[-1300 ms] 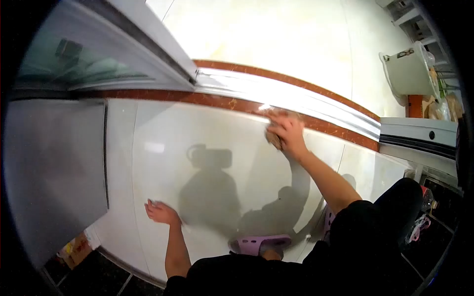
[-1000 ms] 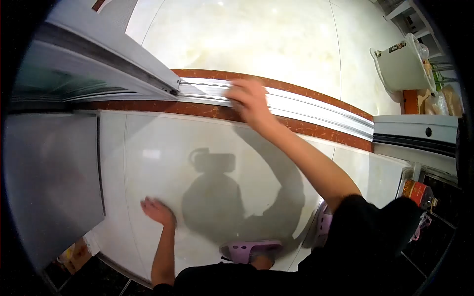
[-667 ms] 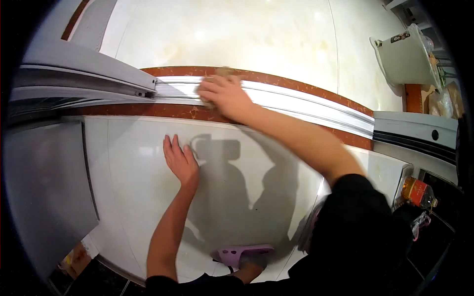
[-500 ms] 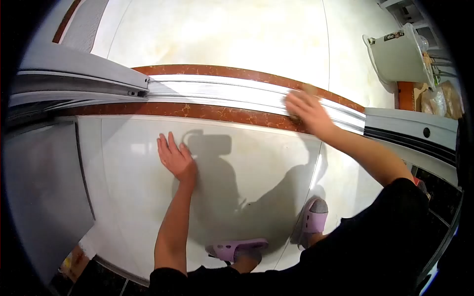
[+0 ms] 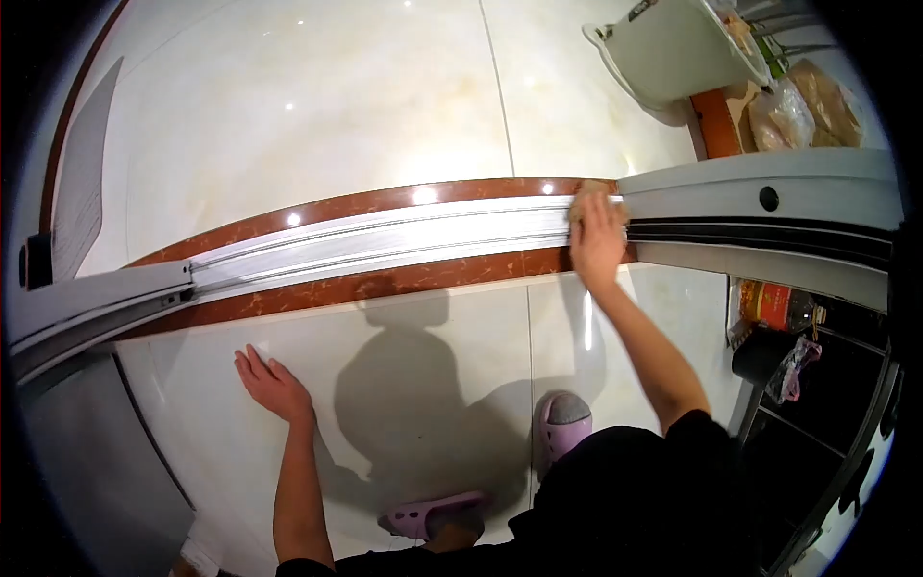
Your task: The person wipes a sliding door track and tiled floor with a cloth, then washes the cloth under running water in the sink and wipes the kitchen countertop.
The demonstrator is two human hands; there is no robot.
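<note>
My right hand [image 5: 598, 238] presses a brownish cloth [image 5: 588, 200] onto the right end of the white metal door track [image 5: 413, 231], beside the door frame. The cloth shows only around my fingers; the rest is hidden under them. Reddish-brown stone strips [image 5: 365, 293] border the track on both sides. At the lower left, my left hand [image 5: 275, 385] is over the pale tiled floor [image 5: 461, 361], fingers apart and holding nothing. Whether it touches the floor I cannot tell.
A sliding door's edge [image 5: 106, 308] meets the track at the left, above a grey panel [image 5: 96, 452]. At the upper right are a pale bin [image 5: 673, 53] and plastic bags [image 5: 784, 115]. A red-labelled bottle [image 5: 769, 306] lies at the right. Purple slippers [image 5: 562, 435] are below.
My right hand has swept left along the track, then back right to its end with the cloth. My left hand has come forward off its earlier low position and opened out. The view has turned.
</note>
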